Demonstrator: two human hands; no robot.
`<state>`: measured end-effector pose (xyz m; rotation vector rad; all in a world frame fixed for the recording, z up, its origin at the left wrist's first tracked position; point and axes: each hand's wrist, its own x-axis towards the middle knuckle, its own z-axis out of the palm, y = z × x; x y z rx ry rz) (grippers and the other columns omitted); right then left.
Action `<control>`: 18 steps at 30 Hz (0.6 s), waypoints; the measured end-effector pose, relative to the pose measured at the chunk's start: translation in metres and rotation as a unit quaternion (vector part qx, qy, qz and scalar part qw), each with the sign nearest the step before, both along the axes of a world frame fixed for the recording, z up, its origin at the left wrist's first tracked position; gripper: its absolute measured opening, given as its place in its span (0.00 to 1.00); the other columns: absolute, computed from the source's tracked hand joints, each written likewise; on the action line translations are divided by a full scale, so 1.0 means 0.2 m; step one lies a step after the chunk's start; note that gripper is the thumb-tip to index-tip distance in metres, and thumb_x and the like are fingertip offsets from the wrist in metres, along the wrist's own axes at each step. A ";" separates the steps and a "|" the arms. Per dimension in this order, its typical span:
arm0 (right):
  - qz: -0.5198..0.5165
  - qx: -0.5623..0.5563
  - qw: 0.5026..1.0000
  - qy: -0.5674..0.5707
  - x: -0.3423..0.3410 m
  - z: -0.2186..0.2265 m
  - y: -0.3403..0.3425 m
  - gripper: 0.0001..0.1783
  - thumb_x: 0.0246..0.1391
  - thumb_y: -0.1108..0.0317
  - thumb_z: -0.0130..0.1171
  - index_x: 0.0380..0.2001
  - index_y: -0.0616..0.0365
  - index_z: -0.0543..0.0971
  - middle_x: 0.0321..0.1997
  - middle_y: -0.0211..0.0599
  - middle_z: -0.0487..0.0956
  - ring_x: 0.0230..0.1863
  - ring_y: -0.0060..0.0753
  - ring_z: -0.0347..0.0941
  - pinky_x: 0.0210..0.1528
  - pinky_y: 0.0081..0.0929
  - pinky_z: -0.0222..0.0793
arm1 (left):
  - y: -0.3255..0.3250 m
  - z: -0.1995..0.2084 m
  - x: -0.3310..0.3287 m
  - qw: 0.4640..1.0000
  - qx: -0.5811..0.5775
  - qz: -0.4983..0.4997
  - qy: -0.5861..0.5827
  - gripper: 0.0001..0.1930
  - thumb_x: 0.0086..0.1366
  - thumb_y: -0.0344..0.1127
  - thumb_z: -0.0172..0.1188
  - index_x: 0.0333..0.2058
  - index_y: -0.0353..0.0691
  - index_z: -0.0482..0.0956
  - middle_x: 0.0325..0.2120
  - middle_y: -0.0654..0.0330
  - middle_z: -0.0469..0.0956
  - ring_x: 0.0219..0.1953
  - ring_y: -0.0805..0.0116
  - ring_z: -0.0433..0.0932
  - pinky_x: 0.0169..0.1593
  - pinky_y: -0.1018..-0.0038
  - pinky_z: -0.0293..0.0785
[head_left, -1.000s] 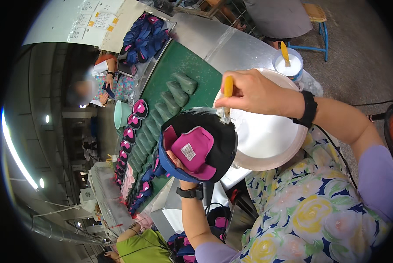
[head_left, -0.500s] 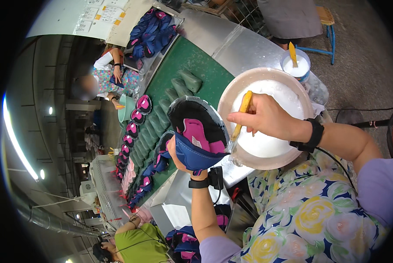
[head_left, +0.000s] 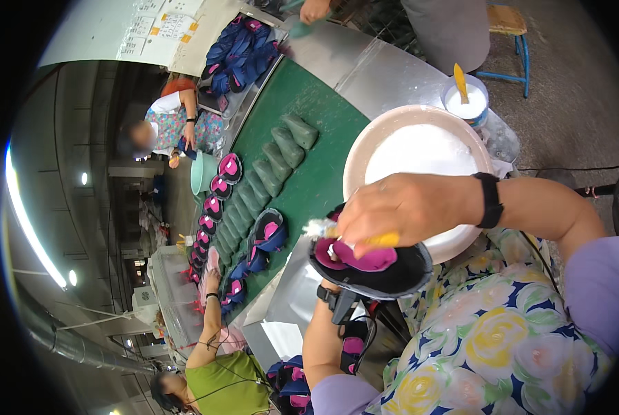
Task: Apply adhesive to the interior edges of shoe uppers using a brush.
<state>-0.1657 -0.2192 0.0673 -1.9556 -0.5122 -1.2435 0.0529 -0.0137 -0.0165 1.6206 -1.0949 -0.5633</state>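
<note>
My right hand [head_left: 406, 211] is closed around a brush with a yellow handle [head_left: 384, 239]. White-coated bristles [head_left: 317, 227] poke out to its left, over the edge of a shoe upper [head_left: 409, 273]. This upper has a black inside and a pink lining, and lies tilted with its opening toward me. My left hand [head_left: 329, 285] supports it from below; its fingers are mostly hidden behind the upper. Just beyond my right hand stands a beige basin [head_left: 355, 155] of white liquid, partly covered by that hand and forearm.
Grey-green shoe lasts [head_left: 269, 176] and blue-and-pink uppers [head_left: 268, 235] line a green belt [head_left: 323, 104]. A small pail [head_left: 476, 117] with a yellow brush stands behind the basin. A co-worker in green [head_left: 226, 384] reaches to the belt; others work at the far left and top.
My right hand has moved the brush from over the basin leftward onto the upper. The upper has turned and come lower and nearer. The green-clad co-worker's arm now extends to the belt.
</note>
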 end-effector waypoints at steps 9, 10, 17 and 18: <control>-0.087 0.091 0.976 0.178 -0.06 -0.02 -0.17 0.12 0.59 0.64 0.62 0.36 0.61 0.73 0.30 0.43 0.78 0.31 0.47 0.78 0.36 0.37 0.73 | 0.02 0.04 0.03 0.997 -0.035 0.038 -0.056 0.26 0.58 0.30 0.68 0.55 0.33 0.72 0.45 0.54 0.78 0.45 0.65 0.78 0.49 0.68 0.76; -0.080 0.113 0.962 0.234 -0.09 -0.02 -0.19 0.12 0.60 0.64 0.62 0.36 0.61 0.73 0.29 0.43 0.78 0.30 0.47 0.78 0.34 0.35 0.72 | 0.02 0.05 0.04 0.997 -0.036 0.043 -0.062 0.26 0.58 0.30 0.68 0.55 0.33 0.72 0.45 0.54 0.78 0.45 0.65 0.78 0.49 0.68 0.76; -0.088 0.144 0.972 0.161 -0.07 0.05 -0.14 0.10 0.58 0.66 0.65 0.38 0.58 0.76 0.35 0.38 0.81 0.38 0.40 0.80 0.41 0.30 0.73 | 0.08 0.06 0.07 0.995 -0.033 0.060 -0.073 0.25 0.59 0.30 0.67 0.54 0.34 0.72 0.44 0.55 0.78 0.44 0.65 0.78 0.47 0.69 0.76; -0.055 0.114 0.981 0.147 -0.07 0.06 -0.14 0.11 0.58 0.65 0.66 0.38 0.58 0.77 0.35 0.38 0.81 0.38 0.40 0.80 0.41 0.31 0.74 | 0.09 0.06 0.07 0.995 -0.033 0.061 -0.074 0.25 0.59 0.30 0.67 0.54 0.34 0.72 0.44 0.55 0.78 0.44 0.65 0.78 0.47 0.69 0.76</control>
